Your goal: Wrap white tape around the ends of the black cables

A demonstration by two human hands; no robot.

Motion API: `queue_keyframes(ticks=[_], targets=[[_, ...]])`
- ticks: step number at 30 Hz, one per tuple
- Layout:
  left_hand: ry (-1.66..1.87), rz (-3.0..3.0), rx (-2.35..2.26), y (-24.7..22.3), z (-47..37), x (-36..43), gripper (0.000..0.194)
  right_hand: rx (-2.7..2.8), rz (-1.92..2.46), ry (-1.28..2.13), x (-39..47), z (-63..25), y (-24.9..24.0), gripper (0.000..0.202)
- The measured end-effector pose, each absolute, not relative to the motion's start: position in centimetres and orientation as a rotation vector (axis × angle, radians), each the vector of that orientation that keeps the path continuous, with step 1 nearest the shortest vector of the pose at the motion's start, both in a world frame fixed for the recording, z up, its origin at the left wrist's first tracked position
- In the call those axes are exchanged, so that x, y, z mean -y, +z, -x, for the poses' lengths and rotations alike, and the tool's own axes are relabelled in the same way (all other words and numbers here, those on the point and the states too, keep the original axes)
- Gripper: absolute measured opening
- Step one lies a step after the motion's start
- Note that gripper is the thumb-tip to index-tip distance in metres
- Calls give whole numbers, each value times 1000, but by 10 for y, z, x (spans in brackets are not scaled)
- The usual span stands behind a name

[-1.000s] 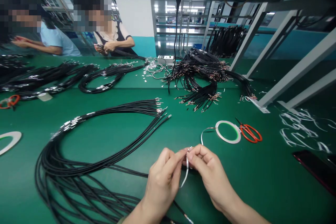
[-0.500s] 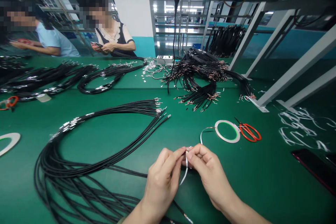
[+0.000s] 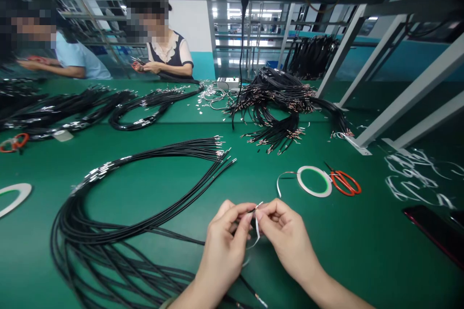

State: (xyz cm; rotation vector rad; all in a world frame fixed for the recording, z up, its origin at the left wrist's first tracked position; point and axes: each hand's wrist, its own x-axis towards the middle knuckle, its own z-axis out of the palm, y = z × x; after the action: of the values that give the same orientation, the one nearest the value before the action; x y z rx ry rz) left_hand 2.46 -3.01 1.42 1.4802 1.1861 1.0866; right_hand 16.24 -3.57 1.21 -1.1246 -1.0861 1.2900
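Observation:
My left hand [image 3: 225, 246] pinches a black cable near its tip, low in the middle of the view. Close against it, my right hand [image 3: 286, 236] has thumb and forefinger pinched on a thin white strip [image 3: 257, 229], which hangs down between both hands. Black cables [image 3: 174, 235] run leftward from behind my left hand into a large looped bundle [image 3: 72, 217]. Beyond my right hand lies a roll of white tape [image 3: 314, 181] with a loose end, touching orange-handled scissors [image 3: 346, 183]. My fingers partly hide the cable tip.
Piled black cables [image 3: 279, 89] lie at the back, more bundles at the back left. Grey metal legs [image 3: 409, 87] stand at right, near white strip scraps [image 3: 409, 174] and a dark phone [image 3: 431, 231]. Two people sit across the table, holding red-handled tools.
My left thumb and fingers have shifted on the cable. The white strip between my hands hangs differently. Across the table, one person has leaned to the right.

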Motion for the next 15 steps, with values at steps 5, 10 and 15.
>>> queue_keyframes(ticks=[5, 10, 15], targets=[[1093, -1294, -1164, 14, -25, 28, 21, 1221, 1257, 1233, 35, -163, 8, 20], [1066, -1256, -1130, 16, -25, 28, 22, 1071, 1128, 1383, 37, -159, 12, 25], [1071, -1221, -1156, 17, -25, 27, 22, 1055, 1116, 1365, 34, -158, 11, 20]])
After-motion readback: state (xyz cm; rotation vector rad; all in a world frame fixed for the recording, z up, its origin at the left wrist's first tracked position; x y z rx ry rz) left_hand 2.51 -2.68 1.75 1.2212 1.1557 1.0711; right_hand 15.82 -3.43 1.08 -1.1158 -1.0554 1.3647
